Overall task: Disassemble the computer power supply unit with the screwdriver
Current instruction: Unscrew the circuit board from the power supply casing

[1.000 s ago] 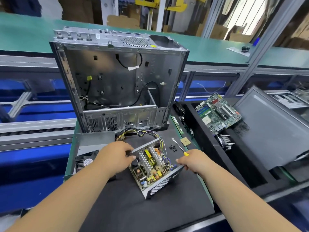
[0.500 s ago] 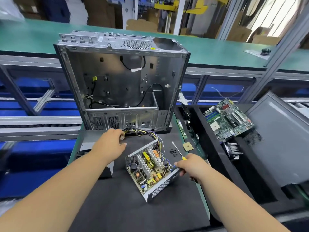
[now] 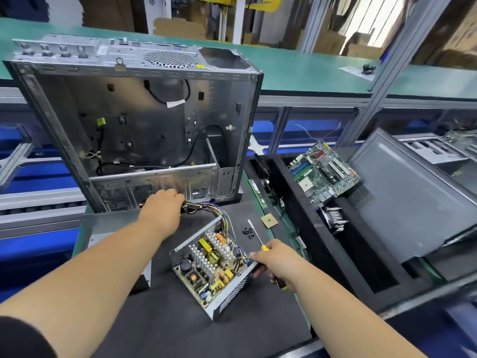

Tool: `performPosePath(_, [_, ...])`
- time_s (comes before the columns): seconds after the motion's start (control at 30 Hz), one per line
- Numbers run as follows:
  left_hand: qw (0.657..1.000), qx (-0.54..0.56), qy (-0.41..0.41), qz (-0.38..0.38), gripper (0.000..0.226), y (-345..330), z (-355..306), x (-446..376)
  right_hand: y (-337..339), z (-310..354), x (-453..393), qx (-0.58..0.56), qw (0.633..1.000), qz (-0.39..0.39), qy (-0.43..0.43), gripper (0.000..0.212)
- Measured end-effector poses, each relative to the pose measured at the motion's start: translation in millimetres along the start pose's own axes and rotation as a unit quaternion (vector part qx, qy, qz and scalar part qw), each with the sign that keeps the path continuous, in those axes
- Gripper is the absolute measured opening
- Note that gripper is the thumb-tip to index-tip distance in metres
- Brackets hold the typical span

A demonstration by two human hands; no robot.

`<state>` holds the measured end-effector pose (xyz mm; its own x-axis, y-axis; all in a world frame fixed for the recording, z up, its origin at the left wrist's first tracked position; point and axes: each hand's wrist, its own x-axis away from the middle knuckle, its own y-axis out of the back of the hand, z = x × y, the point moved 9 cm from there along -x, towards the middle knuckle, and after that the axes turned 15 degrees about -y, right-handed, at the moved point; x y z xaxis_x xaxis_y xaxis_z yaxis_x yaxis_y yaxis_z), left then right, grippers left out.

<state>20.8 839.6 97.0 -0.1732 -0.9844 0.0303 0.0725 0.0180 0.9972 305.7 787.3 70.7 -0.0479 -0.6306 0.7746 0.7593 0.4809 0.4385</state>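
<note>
The power supply unit (image 3: pixel 214 267) lies on the black mat with its lid off, its circuit board and heat sinks exposed. Its bundle of coloured cables (image 3: pixel 204 208) runs back toward the case. My left hand (image 3: pixel 162 210) reaches over the far end of that bundle, fingers curled at the cables; the grip itself is hidden. My right hand (image 3: pixel 273 262) grips the yellow-handled screwdriver (image 3: pixel 254 233) at the unit's right edge, shaft pointing away from me. The removed lid (image 3: pixel 108 226) lies to the left.
An emptied computer case (image 3: pixel 134 125) stands upright behind the mat. Several small black screws (image 3: pixel 248 232) and a CPU chip (image 3: pixel 269 220) lie right of the unit. A black foam tray (image 3: pixel 361 267) holds a motherboard (image 3: pixel 324 174) and a grey side panel (image 3: pixel 413 197).
My left hand left the power supply's top edge and moved back to the cable bundle near the case. My right hand stayed at the unit's right side with the screwdriver.
</note>
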Motion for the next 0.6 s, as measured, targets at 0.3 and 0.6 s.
performPosePath(0.3, [0.997,0.066,0.006,-0.028,0.016,24.5,-1.5,3.9,-1.7,1.5,-5.4,-0.014,1.0,0.006,0.021,0.042])
performPosePath(0.6, [0.986,0.163,0.031,-0.019,0.009,65.8,-10.1,12.6,-1.8,7.9,-17.0,0.031,0.998,-0.014,0.047,0.034])
